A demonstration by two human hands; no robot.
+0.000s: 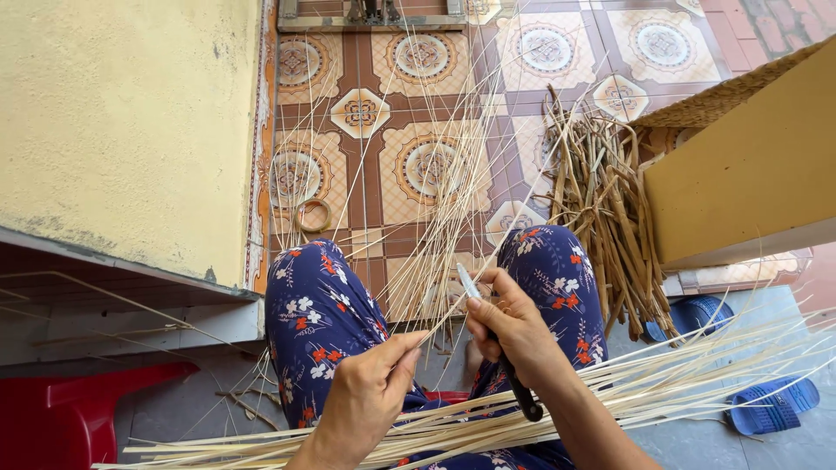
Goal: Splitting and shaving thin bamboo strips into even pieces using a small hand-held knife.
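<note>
- Yellow wall (122, 130) at left.
- Patterned floor tiles (422, 57) far.
- Ring (313, 215) on tiles, near the wall.
- Red stool (61, 405) near left.
- Blue sandals (771, 405) near right.
- Woven basket (723, 100) far right.

Below the right hand (514, 335), the knife (496, 348) is mostly hidden inside the fist. The strips (610, 396) across the lap run out of frame. The left hand (370, 396) hides its pinched strip's end.

Navy trousers (318, 318) with red and white flowers, brown-and-cream patterned floor tiles (427, 165), yellow wall (122, 122), blue sandals (771, 405).
</note>
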